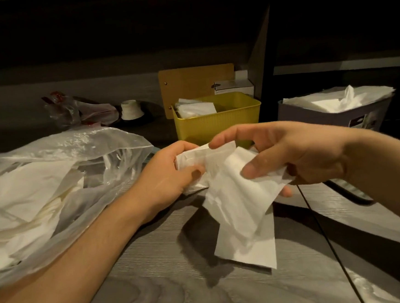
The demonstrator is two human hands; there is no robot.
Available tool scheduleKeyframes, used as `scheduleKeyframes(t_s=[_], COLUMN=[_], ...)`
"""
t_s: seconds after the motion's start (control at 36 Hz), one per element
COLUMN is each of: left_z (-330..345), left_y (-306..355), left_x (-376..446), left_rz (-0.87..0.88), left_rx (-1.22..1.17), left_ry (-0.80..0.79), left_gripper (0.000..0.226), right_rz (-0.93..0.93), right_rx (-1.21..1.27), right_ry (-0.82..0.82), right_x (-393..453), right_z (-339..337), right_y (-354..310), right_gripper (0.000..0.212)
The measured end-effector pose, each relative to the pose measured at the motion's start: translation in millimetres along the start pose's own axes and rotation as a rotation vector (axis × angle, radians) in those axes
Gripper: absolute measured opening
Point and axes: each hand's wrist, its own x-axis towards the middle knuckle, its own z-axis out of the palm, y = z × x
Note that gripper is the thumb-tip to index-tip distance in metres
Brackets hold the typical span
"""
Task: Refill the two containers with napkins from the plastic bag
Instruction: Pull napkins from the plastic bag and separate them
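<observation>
Both hands work a small bunch of napkins (230, 187) above the grey wood-grain table (157, 286). The left hand (169, 175) curls its fingers and thumb round the folded end of the bunch; the right hand (297, 151) pinches a loose sheet between thumb and lower fingers, its index finger stretched over the top. One sheet hangs down unfolded, its lower corner near the tabletop. The step in hand appears to be squaring the bunch before loading; it would go best if the trailing sheet is folded back into the stack first, so nothing snags on a rim. The yellow container (218, 123), just behind the hands, holds only a few napkins at its left end and has open room on its right. The grey container (330, 117), farther right, already looks full to its rim. The plastic bag (79, 149) lies open at the left, with napkins inside. A thin dark cable (320, 228) crosses the table under the right forearm and could catch a sweeping sleeve.
</observation>
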Motion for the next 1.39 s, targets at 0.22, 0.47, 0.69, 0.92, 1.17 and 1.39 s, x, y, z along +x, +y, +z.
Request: scheduleKeyframes(t_s=[0.22,0.47,0.69,0.92,1.17,1.39], left_z=[2,1,0,0,3,8], left_y=[2,4,3,3,12,12], left_x=[-1,-1,-1,1,-5,-8], left_rz=[0.011,0.000,-0.019,-0.038,-0.034,0.126], left_rx=[0.015,0.033,-0.005,-0.072,-0.134,0.072], left_ry=[0.008,0.002,0.005,0.004,-0.068,-0.068], left_gripper=[0.026,0.027,0.025,0.016,0.050,0.051], right_rz=[0.181,0.244,0.160,-0.266,-0.386,-0.348], right_rx=[-0.832,-1.026,-0.965,-0.408,-0.405,-0.293], right_ry=[0.127,0.100,0.047,0.431,0.664,0.562], right_x=[7,13,11,19,42,42], right_z=[17,19,18,5,2,4], right_y=[10,10,12,27,53,51], right_gripper=[0.064,0.074,0.024,0.018,0.029,0.033])
